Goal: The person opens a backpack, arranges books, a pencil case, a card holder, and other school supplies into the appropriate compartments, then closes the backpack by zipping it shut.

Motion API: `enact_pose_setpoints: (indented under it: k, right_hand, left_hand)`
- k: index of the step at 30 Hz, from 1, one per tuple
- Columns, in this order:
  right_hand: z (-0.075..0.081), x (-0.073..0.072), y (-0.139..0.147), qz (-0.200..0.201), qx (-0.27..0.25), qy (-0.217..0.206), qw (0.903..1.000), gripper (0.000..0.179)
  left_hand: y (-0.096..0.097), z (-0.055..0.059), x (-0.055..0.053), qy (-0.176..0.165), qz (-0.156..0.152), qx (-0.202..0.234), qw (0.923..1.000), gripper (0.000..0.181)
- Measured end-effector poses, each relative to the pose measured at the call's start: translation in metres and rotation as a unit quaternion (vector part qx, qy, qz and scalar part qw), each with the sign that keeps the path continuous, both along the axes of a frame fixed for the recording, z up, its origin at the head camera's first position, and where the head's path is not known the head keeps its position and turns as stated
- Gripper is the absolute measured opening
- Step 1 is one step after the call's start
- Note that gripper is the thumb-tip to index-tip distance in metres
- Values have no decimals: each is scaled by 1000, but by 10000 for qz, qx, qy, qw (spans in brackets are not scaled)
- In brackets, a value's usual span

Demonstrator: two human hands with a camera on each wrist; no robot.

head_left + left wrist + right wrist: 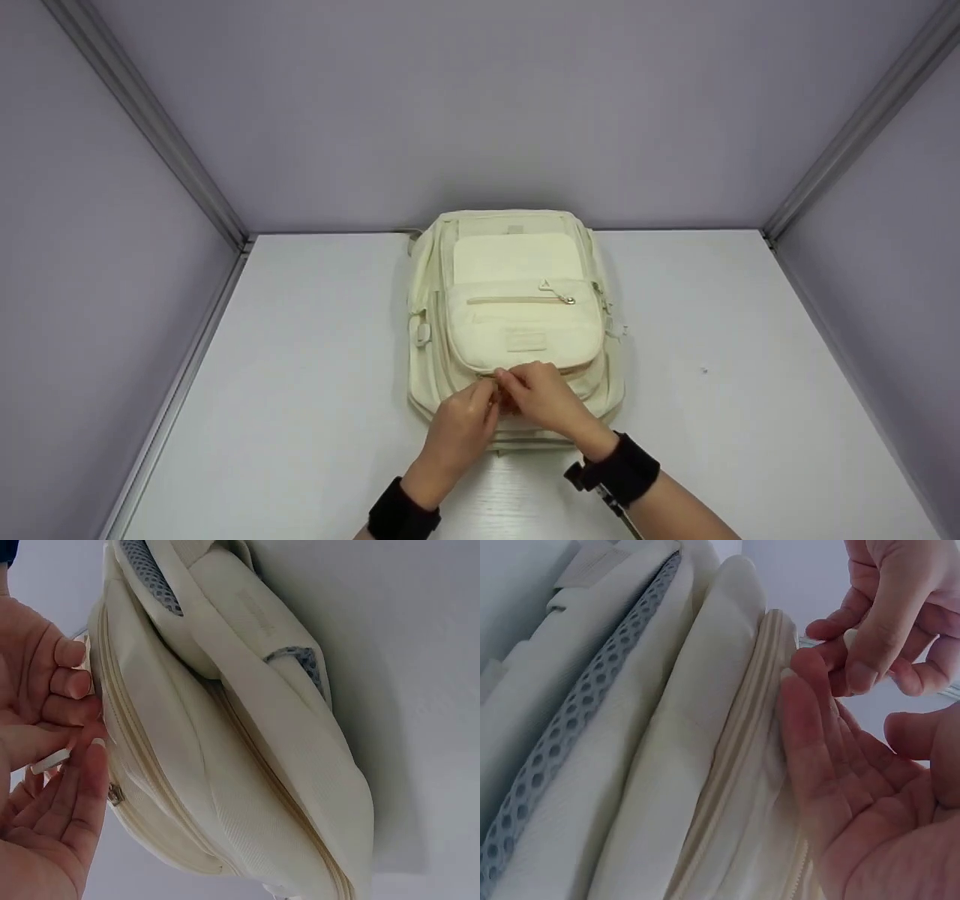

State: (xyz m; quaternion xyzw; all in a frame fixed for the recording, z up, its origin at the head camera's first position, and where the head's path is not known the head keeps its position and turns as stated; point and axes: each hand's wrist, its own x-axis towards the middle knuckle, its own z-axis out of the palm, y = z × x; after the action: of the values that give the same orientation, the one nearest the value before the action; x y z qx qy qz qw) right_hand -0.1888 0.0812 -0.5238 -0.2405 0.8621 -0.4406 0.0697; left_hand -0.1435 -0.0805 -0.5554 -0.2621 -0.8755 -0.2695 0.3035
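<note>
A cream backpack (525,262) lies flat with its front pockets facing up. Both hands meet at the lower edge of its front pocket (480,341). My left hand (461,424), with fingers curled, pinches a small white zipper pull (51,761). Right beside it, the thumb and index finger of my right hand (547,397) come together at the pocket's edge; in the right wrist view, a fingertip (791,686) of this hand lies against the cream fabric. What those fingers pinch is largely hidden. A metal zipper slider (114,793) shows close to the left fingertips.
A white table (315,375) carries the backpack, with grey panels (510,112) behind and at both sides. A second zipper (517,300) with a triangular tag crosses the front pocket. Grey mesh padding (577,705) lines the backpack's underside. A tiny speck (703,370) lies at the right.
</note>
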Motion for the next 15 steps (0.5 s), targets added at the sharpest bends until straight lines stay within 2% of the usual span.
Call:
enact_pose_setpoints:
  k: [5,8,11,15]
  right_hand:
    - [-1,-2,-4,-129,-63,-391,9991,35]
    - [-1,-3,-5,-140,-1,-453,9989,30]
    - [-2,-4,-5,-120,39,-478,9988,26]
    - [-3,-6,-5,-9,65,-527,9986,18]
  left_hand:
    - [2,0,0,676,173,-806,9943,19]
    - [1,1,0,961,125,-1163,9885,19]
    - [-1,2,0,1026,-5,-1234,9870,17]
    - [-7,5,-2,993,-99,-1114,9888,7]
